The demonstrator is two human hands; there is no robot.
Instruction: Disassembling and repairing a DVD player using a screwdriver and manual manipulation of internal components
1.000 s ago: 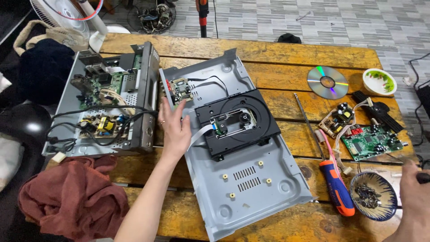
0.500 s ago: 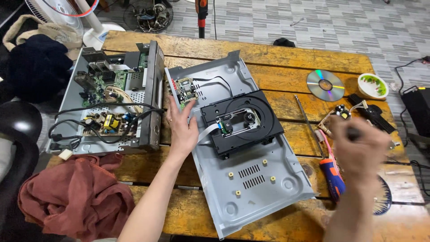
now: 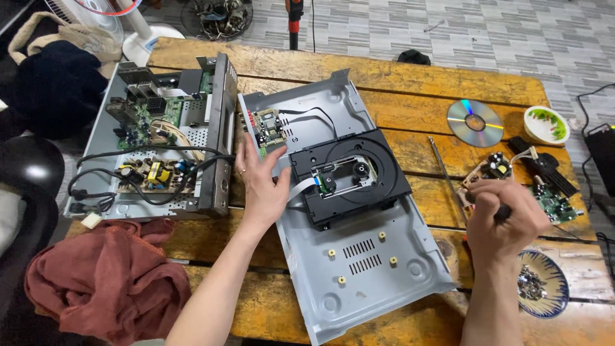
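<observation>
My left hand (image 3: pixel 259 186) lies flat on the left edge of an open grey metal chassis (image 3: pixel 359 275), fingers spread, next to a white ribbon cable (image 3: pixel 298 190). A black disc drive (image 3: pixel 349 176) sits in the middle of the chassis, and a small green circuit board (image 3: pixel 268 127) is at its far left corner. My right hand (image 3: pixel 503 224) hovers just right of the chassis, closed in a fist around a dark-handled tool (image 3: pixel 503 211); its tip is hidden.
A second opened player (image 3: pixel 160 147) with boards and black cables stands at the left. A long thin screwdriver (image 3: pixel 443 168), a disc (image 3: pixel 475 122), a small bowl (image 3: pixel 546 124), loose circuit boards (image 3: pixel 554 202) and a dish of screws (image 3: pixel 543 283) lie at the right. A red cloth (image 3: pixel 109 282) sits front left.
My right hand rose from the lower right near the dish of screws and moved in beside the chassis, now closed on a dark tool. My left hand stayed on the chassis edge.
</observation>
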